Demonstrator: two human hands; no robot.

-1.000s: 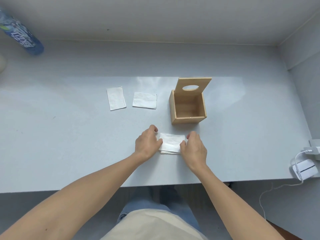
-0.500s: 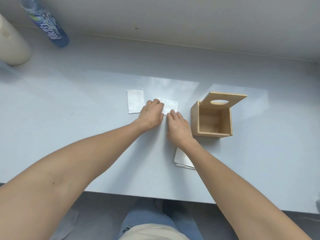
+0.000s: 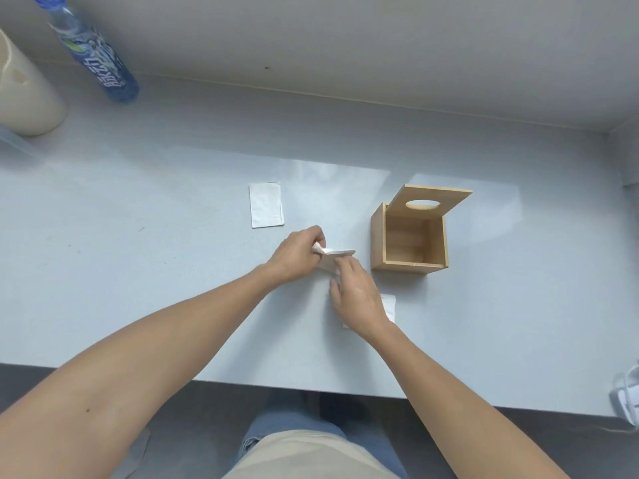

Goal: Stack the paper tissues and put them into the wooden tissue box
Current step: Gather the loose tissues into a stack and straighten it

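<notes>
The wooden tissue box [image 3: 408, 266] stands right of centre with its lid, which has an oval hole, tipped open at the back. My left hand [image 3: 297, 255] and my right hand [image 3: 356, 295] both pinch one folded white tissue [image 3: 337, 252], lifted off the table just left of the box. A small stack of tissues [image 3: 389, 305] lies on the table under my right wrist, mostly hidden. One more tissue [image 3: 266, 204] lies flat, farther back and to the left.
A blue drink bottle [image 3: 98, 62] and a cream-coloured cylinder [image 3: 24, 95] stand at the back left of the grey table [image 3: 155, 271]. A white charger with a cable [image 3: 627, 399] sits at the right edge. A wall runs along the back.
Both hands went from the near stack to the middle tissue, gripped it and lifted it, and have drawn it back toward me and the stack. The head camera shifted.
</notes>
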